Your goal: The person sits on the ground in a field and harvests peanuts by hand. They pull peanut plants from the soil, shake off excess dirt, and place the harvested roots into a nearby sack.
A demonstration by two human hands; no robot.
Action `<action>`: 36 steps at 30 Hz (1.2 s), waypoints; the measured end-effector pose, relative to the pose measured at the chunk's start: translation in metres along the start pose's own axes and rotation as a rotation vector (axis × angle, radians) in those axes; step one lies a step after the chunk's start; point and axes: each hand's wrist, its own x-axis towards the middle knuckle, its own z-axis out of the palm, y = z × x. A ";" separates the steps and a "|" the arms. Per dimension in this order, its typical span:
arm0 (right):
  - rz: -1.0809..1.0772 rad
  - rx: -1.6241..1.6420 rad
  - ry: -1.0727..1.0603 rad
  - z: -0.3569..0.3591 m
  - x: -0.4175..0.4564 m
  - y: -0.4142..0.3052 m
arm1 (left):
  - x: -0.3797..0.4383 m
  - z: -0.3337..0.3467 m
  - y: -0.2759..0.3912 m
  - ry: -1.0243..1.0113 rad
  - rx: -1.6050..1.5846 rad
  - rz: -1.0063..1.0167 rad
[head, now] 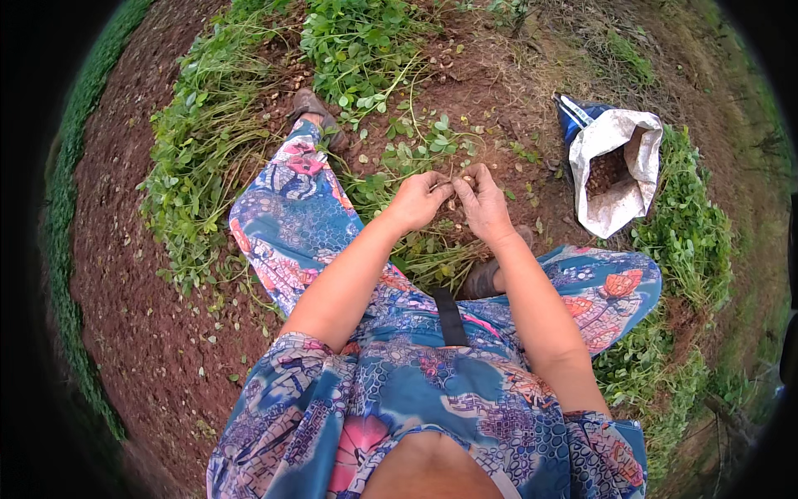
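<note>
Both my hands meet in front of me over uprooted peanut plants. My left hand pinches a thin brown stem or root between thumb and forefinger. Close against it, my right hand has its fingers on the same small piece, with a pale peanut pod showing at the fingers. A few more pods hang or lie just below the fingertips. To the right stands an opened white woven sack, its rim rolled outward, with many small brown pods inside.
Piles of leafy green plants lie on the left, at the top and to the right beyond the sack. Reddish-brown soil bears scattered leaves. My shoes rest on the soil on either side of the plants between my legs.
</note>
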 end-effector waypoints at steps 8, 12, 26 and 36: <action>0.359 1.666 -0.488 -0.036 -0.001 0.009 | 0.007 -0.007 -0.009 -0.104 -0.770 -0.243; 0.442 1.189 -0.034 -0.043 -0.009 0.013 | 0.019 -0.006 -0.020 0.113 -0.622 -0.303; -0.146 -0.617 -0.180 0.006 -0.013 -0.002 | 0.019 0.002 -0.005 0.055 -0.005 -0.211; 0.343 0.594 -0.597 -0.021 -0.041 -0.025 | 0.027 -0.010 -0.023 0.287 -0.042 -0.187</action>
